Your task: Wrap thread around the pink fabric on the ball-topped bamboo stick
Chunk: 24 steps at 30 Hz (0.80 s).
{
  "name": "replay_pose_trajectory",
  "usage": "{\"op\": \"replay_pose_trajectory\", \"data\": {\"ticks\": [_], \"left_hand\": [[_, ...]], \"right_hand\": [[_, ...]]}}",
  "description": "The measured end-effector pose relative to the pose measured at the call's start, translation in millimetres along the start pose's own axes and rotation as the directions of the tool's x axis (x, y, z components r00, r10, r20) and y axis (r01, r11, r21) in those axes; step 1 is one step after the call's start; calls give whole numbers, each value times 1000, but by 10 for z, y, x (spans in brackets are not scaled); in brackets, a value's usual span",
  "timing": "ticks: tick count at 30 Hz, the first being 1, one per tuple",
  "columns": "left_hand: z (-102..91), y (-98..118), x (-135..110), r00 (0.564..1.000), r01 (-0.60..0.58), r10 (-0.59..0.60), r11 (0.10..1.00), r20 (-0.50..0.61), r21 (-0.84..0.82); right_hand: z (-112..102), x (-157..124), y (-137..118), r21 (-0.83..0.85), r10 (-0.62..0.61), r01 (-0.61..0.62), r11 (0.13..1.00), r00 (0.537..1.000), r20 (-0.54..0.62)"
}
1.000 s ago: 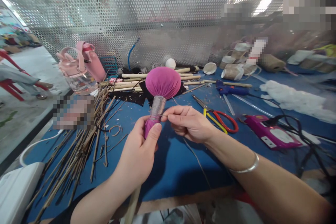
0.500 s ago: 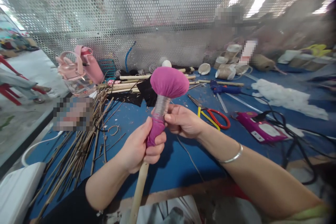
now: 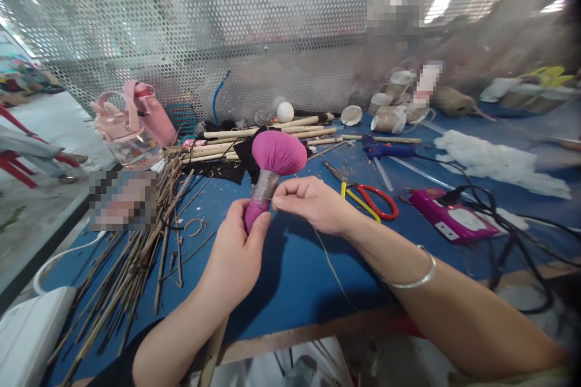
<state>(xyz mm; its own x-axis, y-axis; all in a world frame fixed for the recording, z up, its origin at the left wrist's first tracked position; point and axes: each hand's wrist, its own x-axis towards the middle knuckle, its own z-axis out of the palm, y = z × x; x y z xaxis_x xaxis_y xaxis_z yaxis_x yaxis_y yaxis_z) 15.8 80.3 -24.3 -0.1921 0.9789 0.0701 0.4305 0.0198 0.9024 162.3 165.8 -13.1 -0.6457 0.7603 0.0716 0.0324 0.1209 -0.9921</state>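
Note:
A wooden stick (image 3: pixel 212 354) carries a rounded head of gathered magenta cloth (image 3: pixel 278 152), its neck bound with many turns of grey thread (image 3: pixel 264 186). My left hand (image 3: pixel 240 242) is wrapped round the cloth-covered part just below the binding, holding the piece tilted over the table. Close to the right of the binding, my right hand (image 3: pixel 308 202) pinches the thread between thumb and fingers. A loose length of that thread (image 3: pixel 333 269) trails from this hand down toward the table's front edge.
Thin twigs (image 3: pixel 140 266) lie at left near a pink bottle (image 3: pixel 154 112). Scissors (image 3: pixel 363 193) with red and yellow handles, a blue glue gun (image 3: pixel 390 149) and a magenta power strip (image 3: pixel 454 217) are on the right. Wooden sticks (image 3: pixel 218 150) and a white ball (image 3: pixel 285 112) lie behind.
The cloth-headed stick has moved left and slightly down. My left hand has turned so its back shows. My right hand has drawn a little away from the binding, with thread stretched between.

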Motion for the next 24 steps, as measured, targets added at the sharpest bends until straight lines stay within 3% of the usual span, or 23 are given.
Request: {"op": "replay_pose_trajectory", "data": {"ticks": [3,6,16,18,21,22,24], "left_hand": [[6,-11,2,1000,11,-10,995,9,-95],[5,16,-7,1000,22,-25,985,-13,-169],[-23,48,-3,993,112,-113,943,16,-315],[-21,64,-15,987,155,-130,911,89,-382],[-47,95,-34,949,266,-129,819,290,-508],[-63,100,-34,919,329,-127,772,374,-544],[-95,94,-17,811,492,-117,666,573,-560]], "right_hand": [[-48,-23,-13,112,18,-29,993,995,97],[-40,-25,15,242,12,-36,970,995,103],[-11,27,114,284,57,-84,955,993,101],[1,37,129,347,72,-110,931,990,121],[3,31,145,426,46,-96,900,991,125],[0,24,147,442,31,-93,892,989,145],[-8,11,150,454,9,-115,884,974,228]]}}
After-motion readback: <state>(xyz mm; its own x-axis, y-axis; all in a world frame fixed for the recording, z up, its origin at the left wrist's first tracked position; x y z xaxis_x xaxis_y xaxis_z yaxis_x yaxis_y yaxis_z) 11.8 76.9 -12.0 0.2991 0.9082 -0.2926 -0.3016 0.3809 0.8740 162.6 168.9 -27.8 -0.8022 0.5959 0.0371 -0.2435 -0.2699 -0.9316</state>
